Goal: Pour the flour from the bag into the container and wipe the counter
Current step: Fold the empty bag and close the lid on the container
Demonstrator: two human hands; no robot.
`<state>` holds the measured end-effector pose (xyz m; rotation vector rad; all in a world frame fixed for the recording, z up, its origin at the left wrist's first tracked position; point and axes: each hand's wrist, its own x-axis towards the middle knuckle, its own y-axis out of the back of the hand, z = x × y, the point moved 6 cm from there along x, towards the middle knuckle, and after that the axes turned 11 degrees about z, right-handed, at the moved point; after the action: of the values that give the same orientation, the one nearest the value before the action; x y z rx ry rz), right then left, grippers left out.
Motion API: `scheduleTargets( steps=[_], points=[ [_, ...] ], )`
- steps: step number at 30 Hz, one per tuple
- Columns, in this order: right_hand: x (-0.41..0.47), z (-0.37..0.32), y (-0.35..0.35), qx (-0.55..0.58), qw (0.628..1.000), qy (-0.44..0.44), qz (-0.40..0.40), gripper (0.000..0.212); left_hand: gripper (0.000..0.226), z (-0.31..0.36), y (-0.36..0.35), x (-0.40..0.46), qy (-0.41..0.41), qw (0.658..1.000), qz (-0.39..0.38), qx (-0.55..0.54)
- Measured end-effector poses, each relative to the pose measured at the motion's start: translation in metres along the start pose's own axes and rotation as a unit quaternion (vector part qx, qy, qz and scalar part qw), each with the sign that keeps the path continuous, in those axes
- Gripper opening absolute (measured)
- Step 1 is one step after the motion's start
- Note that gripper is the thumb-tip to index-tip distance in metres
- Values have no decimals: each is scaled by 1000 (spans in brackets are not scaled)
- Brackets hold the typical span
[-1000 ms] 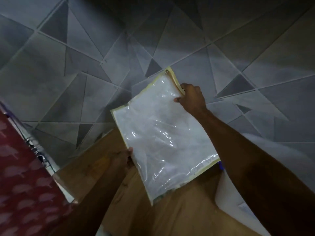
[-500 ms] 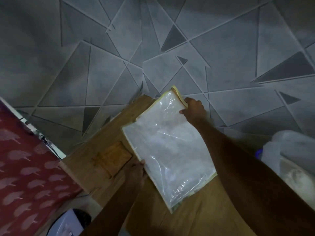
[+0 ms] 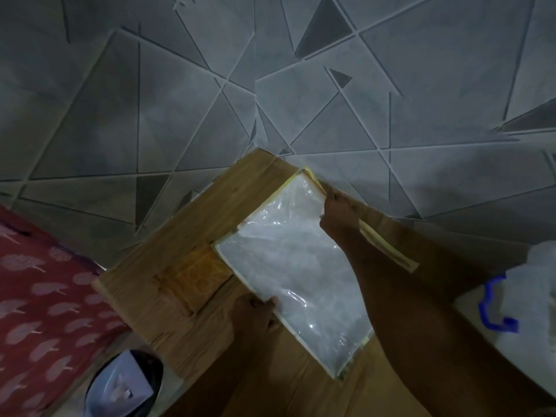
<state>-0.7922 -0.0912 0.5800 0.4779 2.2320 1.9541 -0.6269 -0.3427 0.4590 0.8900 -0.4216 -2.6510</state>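
Note:
A flat clear plastic bag with a yellow rim, white flour inside, lies over the wooden counter. My left hand grips its near left edge. My right hand pinches the far top edge, where the yellow strip runs out to the right past my wrist. A translucent container with a blue clip sits at the right edge, partly cut off by the frame.
A grey wall with a triangle pattern backs the counter. A red patterned cloth lies at the left. A dark round object with a pale lid sits below the counter's near left corner.
The view has tilted down and shows more of the counter. The bag has come lower, toward the wooden surface, held by both hands. The container has come into view at the right.

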Motion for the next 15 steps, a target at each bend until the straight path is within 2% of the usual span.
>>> scheduleTargets(
  steps=[2, 4, 6, 7, 9, 13, 15],
  points=[
    [-11, 10, -13, -12, 1000, -18, 17, 76, 50, 5, 8, -1, -81, 987, 60, 123],
    [-22, 14, -15, -22, 999, -5, 31, 77, 53, 9, 12, -3, -140, 975, 102, 138],
    [-28, 22, -22, -18, 998, 0, 53, 72, 32, 21, 7, -10, -245, 959, 82, 113],
    [-33, 27, -28, -18, 999, -6, 46, 67, 21, 26, 6, -14, -299, 941, 79, 138],
    [-47, 31, -40, -16, 1000, -8, 23, 55, 17, 38, 3, -20, -370, 904, 86, 193],
    [-83, 40, -51, 92, 993, -69, -19, 43, 27, 45, -9, -25, -378, 904, 54, 192],
    [-99, 42, -51, 143, 986, -84, 1, 42, 27, 49, -12, -27, -338, 929, 42, 142]
  ],
)
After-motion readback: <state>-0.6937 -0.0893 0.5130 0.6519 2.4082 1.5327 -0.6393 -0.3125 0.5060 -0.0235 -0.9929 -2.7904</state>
